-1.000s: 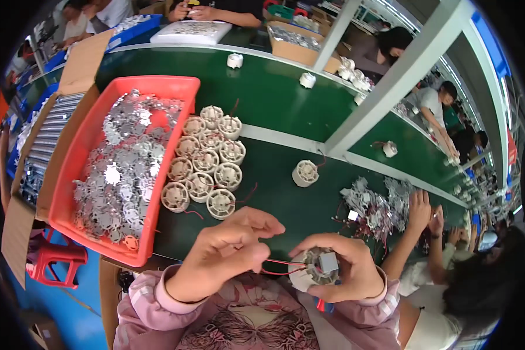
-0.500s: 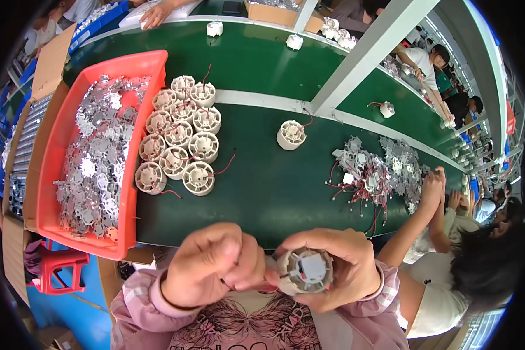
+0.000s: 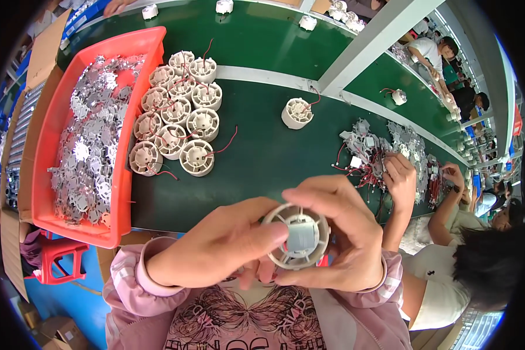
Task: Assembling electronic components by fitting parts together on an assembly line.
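Between my hands is a round off-white plastic housing (image 3: 296,262) with spokes inside, its open face turned up toward me. A grey square part (image 3: 303,238) sits within its ring. My right hand (image 3: 353,242) curls round the housing's right side, fingers over the far rim and thumb below. From the left, my left hand (image 3: 216,242) grips it too, the thumb pressed on the edge of the grey part. Its other fingers are partly hidden underneath. Beyond them stands a group of similar housings (image 3: 196,157), several with red wires.
At left lies a red tray (image 3: 119,216) of silvery plates (image 3: 87,146). A single housing (image 3: 297,113) stands on the green table (image 3: 245,169). A co-worker's hand (image 3: 400,175) reaches to wired grey parts (image 3: 364,146) at right. Behind the post (image 3: 373,46) runs a green belt (image 3: 274,46).
Both hands have risen with the housing. My left hand has gone from closed beside it to thumb on the grey part. The co-worker's hand has moved left to the wired parts.
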`<state>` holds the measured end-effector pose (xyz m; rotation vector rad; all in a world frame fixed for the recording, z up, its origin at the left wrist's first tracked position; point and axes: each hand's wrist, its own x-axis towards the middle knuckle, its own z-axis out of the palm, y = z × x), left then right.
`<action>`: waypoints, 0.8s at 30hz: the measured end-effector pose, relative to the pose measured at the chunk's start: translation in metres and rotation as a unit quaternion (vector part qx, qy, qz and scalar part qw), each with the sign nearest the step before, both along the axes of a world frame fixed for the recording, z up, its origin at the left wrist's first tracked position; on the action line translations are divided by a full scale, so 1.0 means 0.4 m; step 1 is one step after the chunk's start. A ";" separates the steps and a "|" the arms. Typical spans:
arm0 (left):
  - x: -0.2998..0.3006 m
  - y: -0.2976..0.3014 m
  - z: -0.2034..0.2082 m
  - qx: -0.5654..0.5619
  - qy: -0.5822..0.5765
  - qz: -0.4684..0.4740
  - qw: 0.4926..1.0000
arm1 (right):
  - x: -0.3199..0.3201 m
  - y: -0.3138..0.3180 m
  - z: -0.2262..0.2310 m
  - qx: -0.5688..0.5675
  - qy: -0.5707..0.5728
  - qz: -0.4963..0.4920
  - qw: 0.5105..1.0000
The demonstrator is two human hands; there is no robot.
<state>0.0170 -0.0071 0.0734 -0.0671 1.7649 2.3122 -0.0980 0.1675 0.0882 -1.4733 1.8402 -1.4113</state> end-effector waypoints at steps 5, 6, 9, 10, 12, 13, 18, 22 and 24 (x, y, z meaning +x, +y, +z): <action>-0.012 -0.010 -0.004 0.184 -0.081 -0.020 0.979 | 0.000 -0.013 0.000 0.040 -0.470 -0.053 0.880; -0.017 -0.011 0.005 0.160 -0.086 -0.025 0.983 | -0.004 -0.015 0.000 0.041 -0.473 -0.054 0.879; -0.028 -0.011 0.004 0.173 -0.104 -0.038 0.979 | -0.019 -0.020 0.002 0.084 -0.532 0.037 0.842; -0.028 -0.014 -0.001 0.207 -0.115 -0.041 0.971 | -0.022 -0.025 0.001 0.085 -0.534 0.039 0.841; -0.026 -0.019 -0.019 0.241 -0.126 -0.043 0.961 | -0.027 -0.032 0.008 0.053 -0.586 0.061 0.807; -0.022 -0.020 -0.038 0.257 -0.114 -0.029 0.959 | -0.028 -0.035 0.010 0.038 -0.609 0.071 0.789; -0.019 -0.004 -0.053 0.171 -0.052 0.067 0.982 | -0.043 -0.041 0.009 0.084 -0.517 0.026 0.851; -0.032 -0.014 -0.084 0.003 -0.029 0.099 0.995 | -0.092 -0.039 0.018 0.105 0.020 0.072 0.992; -0.042 -0.018 -0.095 -0.055 -0.024 0.099 0.993 | -0.079 -0.072 0.018 0.134 0.170 0.036 0.976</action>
